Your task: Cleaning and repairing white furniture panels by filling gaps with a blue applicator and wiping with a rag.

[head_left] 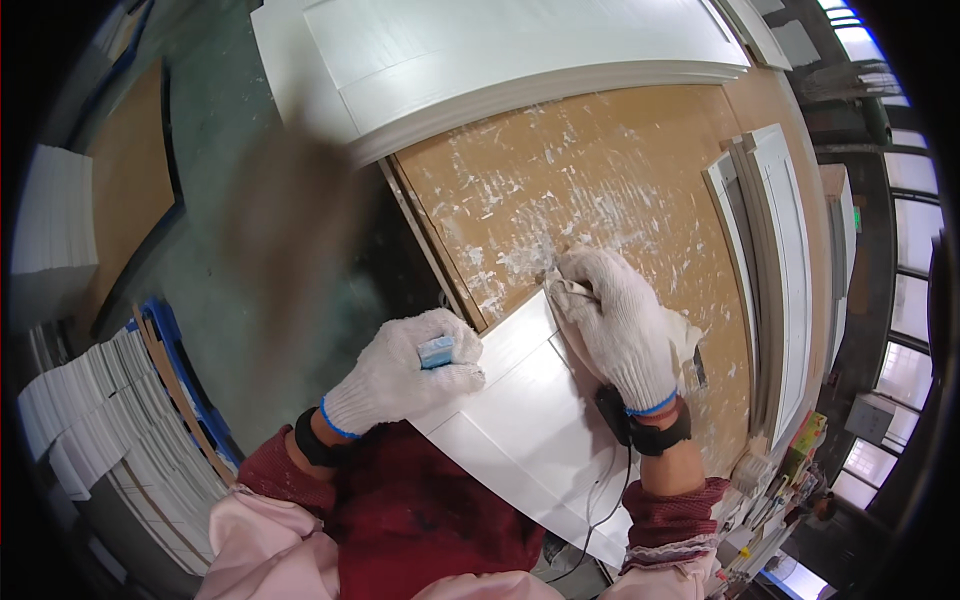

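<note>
Nearest the body, at about six o'clock, a white door panel [520,420] lies across the edge of the table [610,190], its far corner pointing toward twelve. Both hands wear white knit gloves and work apart. The left hand [405,375], at about nine o'clock from the panel's middle, is curled shut around a small blue block [436,351] and rests on the panel's left edge. The right hand [615,325], at about one o'clock, is closed on a pale rag or pad [682,335], pressing its fingertips to the panel's far corner where it meets the table. White filler smears cover the brown tabletop beyond, toward twelve. Judging from this, the step in hand is dressing or wiping that corner, with the panel steadied by the left hand. The next move probably calls for steady pressure along the edge without shifting the panel. Farther off, more white panels [520,50] lie at twelve and narrow white strips [780,260] at two o'clock.
</note>
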`<state>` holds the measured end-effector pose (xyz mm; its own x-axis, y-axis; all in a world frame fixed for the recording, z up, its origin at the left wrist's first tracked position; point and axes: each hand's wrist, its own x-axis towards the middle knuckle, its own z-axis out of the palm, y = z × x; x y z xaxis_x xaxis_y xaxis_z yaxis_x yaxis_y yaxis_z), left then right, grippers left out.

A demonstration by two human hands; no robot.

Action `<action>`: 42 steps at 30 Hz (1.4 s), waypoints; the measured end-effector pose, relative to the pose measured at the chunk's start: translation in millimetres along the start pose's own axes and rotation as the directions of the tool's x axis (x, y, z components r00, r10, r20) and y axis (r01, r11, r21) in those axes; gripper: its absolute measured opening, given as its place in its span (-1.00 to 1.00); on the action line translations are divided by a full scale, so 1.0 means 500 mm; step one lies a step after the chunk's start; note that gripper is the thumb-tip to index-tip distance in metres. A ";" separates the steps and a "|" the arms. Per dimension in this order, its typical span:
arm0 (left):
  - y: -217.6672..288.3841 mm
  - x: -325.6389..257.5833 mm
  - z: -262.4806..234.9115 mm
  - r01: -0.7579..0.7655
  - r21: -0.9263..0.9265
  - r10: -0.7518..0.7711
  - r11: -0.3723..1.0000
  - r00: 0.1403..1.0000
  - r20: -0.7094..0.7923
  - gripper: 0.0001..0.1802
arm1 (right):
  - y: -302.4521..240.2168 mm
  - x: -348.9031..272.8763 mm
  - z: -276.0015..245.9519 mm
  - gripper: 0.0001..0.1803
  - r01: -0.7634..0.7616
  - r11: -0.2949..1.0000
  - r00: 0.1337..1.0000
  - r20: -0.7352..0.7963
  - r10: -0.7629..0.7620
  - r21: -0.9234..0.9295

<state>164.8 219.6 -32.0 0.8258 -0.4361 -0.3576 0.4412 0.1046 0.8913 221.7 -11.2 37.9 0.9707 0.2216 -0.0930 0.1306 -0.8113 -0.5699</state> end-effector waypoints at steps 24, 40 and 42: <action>0.037 -0.010 0.003 0.074 0.126 -0.063 0.989 0.994 -0.091 -0.76 | 0.010 0.014 -0.033 -0.82 -0.061 0.998 0.986 -0.155 0.060 0.000; 0.061 -0.072 0.057 -0.261 0.079 0.267 0.962 0.960 -0.084 -0.49 | -0.132 -0.107 0.042 -0.32 -0.280 0.563 0.930 0.365 -0.042 0.778; 0.061 -0.077 0.062 -0.274 0.080 0.279 0.958 0.959 -0.051 -0.46 | -0.128 -0.114 0.061 -0.35 -0.272 0.442 0.940 0.333 -0.067 0.855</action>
<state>135.7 211.9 17.3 0.9330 -0.3430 -0.1086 0.1681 0.1486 0.9745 151.8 44.7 54.6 0.8369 0.4432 -0.3213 -0.3783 0.0440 -0.9246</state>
